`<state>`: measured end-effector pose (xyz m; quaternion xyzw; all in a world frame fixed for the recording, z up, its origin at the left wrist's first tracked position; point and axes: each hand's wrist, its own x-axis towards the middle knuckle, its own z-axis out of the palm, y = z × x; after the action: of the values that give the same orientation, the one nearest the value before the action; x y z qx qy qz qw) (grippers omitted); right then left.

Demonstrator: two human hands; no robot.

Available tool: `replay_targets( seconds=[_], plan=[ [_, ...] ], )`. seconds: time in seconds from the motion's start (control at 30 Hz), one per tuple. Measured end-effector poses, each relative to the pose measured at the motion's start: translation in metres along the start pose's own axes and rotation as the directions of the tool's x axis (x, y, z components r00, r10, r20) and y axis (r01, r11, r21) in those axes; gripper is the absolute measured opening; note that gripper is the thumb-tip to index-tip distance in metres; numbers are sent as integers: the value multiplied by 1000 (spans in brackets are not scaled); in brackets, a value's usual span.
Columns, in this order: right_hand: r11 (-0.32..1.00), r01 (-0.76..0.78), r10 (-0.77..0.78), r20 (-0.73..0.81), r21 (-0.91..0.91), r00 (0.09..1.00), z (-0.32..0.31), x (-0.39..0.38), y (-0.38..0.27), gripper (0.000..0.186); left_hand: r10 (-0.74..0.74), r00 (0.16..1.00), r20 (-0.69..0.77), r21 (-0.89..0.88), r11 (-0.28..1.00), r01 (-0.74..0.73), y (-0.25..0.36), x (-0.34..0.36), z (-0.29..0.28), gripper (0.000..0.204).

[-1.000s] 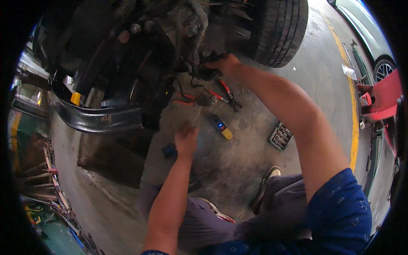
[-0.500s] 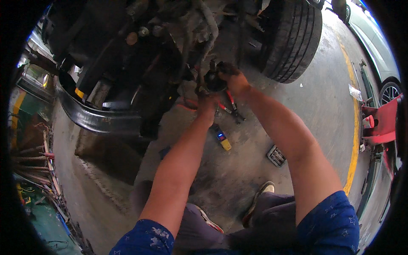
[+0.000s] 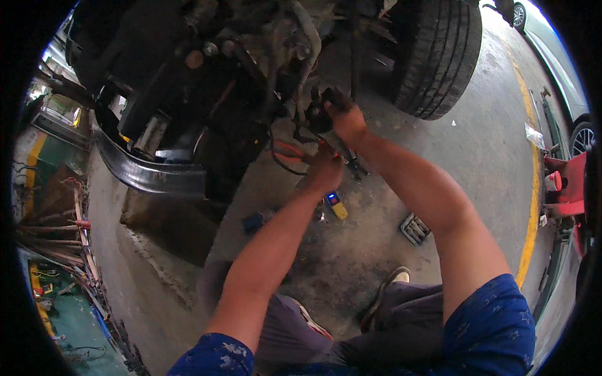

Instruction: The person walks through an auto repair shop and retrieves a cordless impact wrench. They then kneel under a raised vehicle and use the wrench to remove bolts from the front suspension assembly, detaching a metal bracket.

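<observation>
Concrete (image 3: 360, 254) spreads beneath the right hand (image 3: 346, 120) and the left hand (image 3: 325, 170), which are apart, the right one higher in view and farther from the body. The right hand is wrapped around a dark rounded part (image 3: 318, 114) among the grimy hoses and metalwork of a vehicle's underside (image 3: 207, 69), ahead of both hands and to their left. The left hand sits just below that part with its fingers curled; whether they grip anything I cannot tell. A thin dark cable (image 3: 283, 169) loops down just left of the left hand, over red handles (image 3: 287, 149) on the floor beside it. A dark tool (image 3: 357, 168) lies just right of the left hand, partly covered. Nearer the body than the left hand lies a yellow and dark device (image 3: 337, 207) with a lit blue display; a blue object (image 3: 253, 223) rests farther left. A tray of metal pieces (image 3: 415, 229) is to the right of both hands, beyond the right forearm's inner edge. A tyre (image 3: 439, 59) stands ahead and to the right of the right hand.
</observation>
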<state>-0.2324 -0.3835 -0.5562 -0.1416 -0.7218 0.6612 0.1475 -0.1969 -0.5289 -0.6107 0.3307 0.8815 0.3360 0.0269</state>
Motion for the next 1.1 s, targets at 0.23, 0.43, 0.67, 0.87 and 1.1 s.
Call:
replay_targets(
  seconds=[0.23, 0.43, 0.67, 0.87, 1.1],
  plan=[
    [990, 15, -13, -11, 138, 1000, -13, 23, 11, 43, -340, 899, 275, -627, 645, 436, 43, -8, -45, 32],
    [995, 39, -48, 98, 91, 994, -14, 7, 11, 42, -214, 976, 39, -202, 955, 218, -18, -35, -47, 39],
    [973, -108, 91, 91, 205, 992, -46, 39, 40, 36, -91, 946, 312, 160, 986, 42, 16, -14, 2, 60],
    [965, -74, 81, 19, -250, 997, -54, 50, 32, 39, -118, 980, 162, -36, 991, 125, 63, -15, -27, 51],
    [980, 43, -31, 61, -195, 998, -35, 53, 36, 43, -91, 739, -668, -147, 989, -11, 17, -25, -101, 66]
  ],
)
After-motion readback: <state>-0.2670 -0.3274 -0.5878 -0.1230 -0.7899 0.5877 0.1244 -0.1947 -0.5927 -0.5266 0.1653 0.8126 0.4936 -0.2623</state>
